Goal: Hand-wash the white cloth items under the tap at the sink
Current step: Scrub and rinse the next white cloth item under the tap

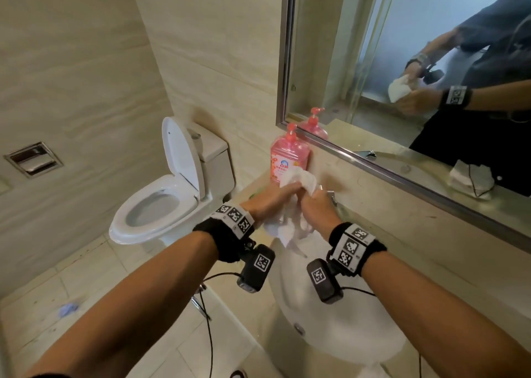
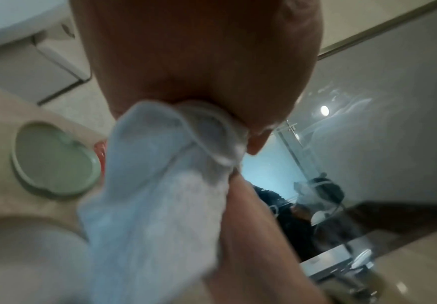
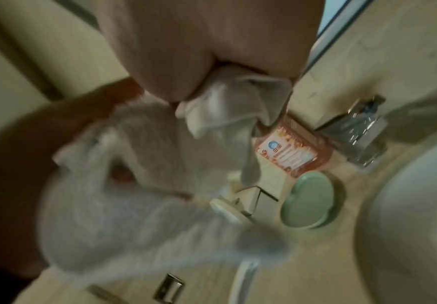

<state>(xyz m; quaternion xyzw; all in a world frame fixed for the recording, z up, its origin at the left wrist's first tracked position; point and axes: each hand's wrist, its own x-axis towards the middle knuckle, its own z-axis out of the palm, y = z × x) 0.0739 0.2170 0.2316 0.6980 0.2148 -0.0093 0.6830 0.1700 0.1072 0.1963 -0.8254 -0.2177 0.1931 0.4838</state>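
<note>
Both hands meet above the back of the round white ceramic sink (image 1: 339, 334), fingers curled around one wet, crumpled white cloth (image 1: 298, 180). The left hand (image 1: 270, 198) grips its near side; the right hand (image 1: 314, 205) grips beside it, touching. Loose cloth hangs below. A pink pump soap bottle (image 1: 288, 159) stands just behind, a pale green soap dish (image 3: 308, 197) nearby.
</note>
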